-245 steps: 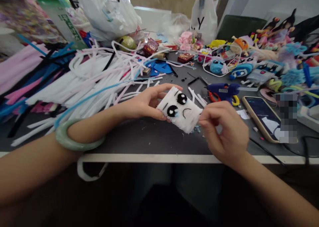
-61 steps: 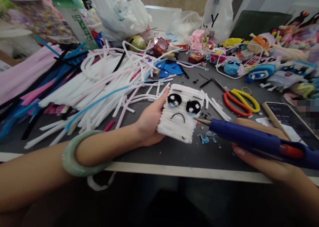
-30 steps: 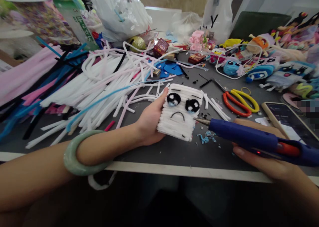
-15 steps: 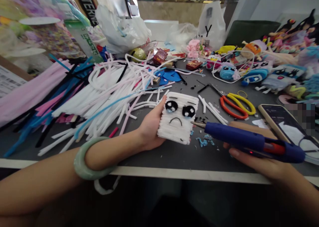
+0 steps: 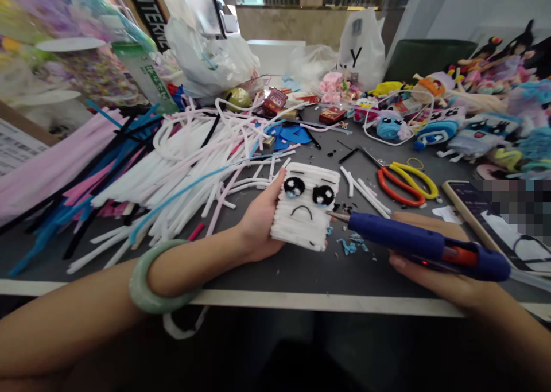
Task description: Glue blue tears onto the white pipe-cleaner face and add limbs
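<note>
The white panel [image 5: 305, 206] with the sad face is held up over the grey tabletop [image 5: 297, 272], turned nearly upright with a slight lean. Below the panel, a strip of bare tabletop runs to the pale front edge [image 5: 310, 301], giving the hands some room. To its left, room is tight: the pile of white fuzzy stems [image 5: 172, 177] reaches close to the left hand [image 5: 262, 220]. That hand is closed around the panel's left side, thumb along the edge and fingers mostly hidden behind.

Right of the panel, the right hand [image 5: 447, 286] is wrapped around the blue glue gun [image 5: 424, 245], some of its fingers hidden by the gun. The nozzle [image 5: 340, 216] points at the panel's right edge, below the right eye; whether the tip touches or hangs just in front, I cannot tell. Blue scraps [image 5: 353, 244] lie below the nozzle, just right of the panel. Short white pieces [image 5: 373, 198] and the scissors [image 5: 407, 185] lie farther right, and beyond them the phone [image 5: 469, 208] bounds that side.

Eight seconds ago both hands were on the panel, which was tilted more, and the gun lay on the table over the scissors. Compared with half a second ago, the grip and the nozzle's place at the panel's edge are nearly unchanged.
</note>
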Tool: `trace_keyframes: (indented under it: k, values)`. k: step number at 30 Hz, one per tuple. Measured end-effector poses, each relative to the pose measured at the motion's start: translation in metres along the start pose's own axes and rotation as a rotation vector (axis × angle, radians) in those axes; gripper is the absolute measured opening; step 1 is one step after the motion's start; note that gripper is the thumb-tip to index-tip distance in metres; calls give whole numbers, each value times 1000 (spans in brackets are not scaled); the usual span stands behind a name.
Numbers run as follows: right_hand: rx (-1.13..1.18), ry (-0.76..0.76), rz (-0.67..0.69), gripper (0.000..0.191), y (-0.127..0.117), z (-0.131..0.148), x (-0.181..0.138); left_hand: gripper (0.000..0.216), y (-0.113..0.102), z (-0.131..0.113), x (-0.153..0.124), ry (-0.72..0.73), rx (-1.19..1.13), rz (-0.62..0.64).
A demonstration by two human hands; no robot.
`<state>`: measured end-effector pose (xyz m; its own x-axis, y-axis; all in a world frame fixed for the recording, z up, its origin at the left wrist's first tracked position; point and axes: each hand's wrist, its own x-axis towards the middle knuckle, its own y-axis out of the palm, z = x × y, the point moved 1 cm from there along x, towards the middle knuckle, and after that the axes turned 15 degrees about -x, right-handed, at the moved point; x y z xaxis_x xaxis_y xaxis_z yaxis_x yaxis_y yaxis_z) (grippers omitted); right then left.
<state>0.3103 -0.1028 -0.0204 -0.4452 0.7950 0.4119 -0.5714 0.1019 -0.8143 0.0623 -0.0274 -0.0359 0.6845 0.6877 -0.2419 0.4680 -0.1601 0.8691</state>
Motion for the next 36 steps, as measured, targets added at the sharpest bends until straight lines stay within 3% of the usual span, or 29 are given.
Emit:
trace_keyframes:
  k: [4, 10, 18, 26, 36]
  values:
    - [-61, -49, 7, 18, -1, -2, 1, 62, 1, 0, -1, 12, -35, -32]
    - [-28, -54, -36, 17, 0, -6, 0, 61, 1, -1, 0, 20, -58, 35]
    - [140, 65, -29, 4, -3, -10, -5, 63, -1, -1, 1, 43, -58, 16]
    - [54, -7, -37, 5, 1, -4, -3, 66, 14, 1, -2, 83, -12, -122]
    - [-12, -12, -15, 14, 2, -8, -6, 68, 6, 0, 0, 51, 1, -63]
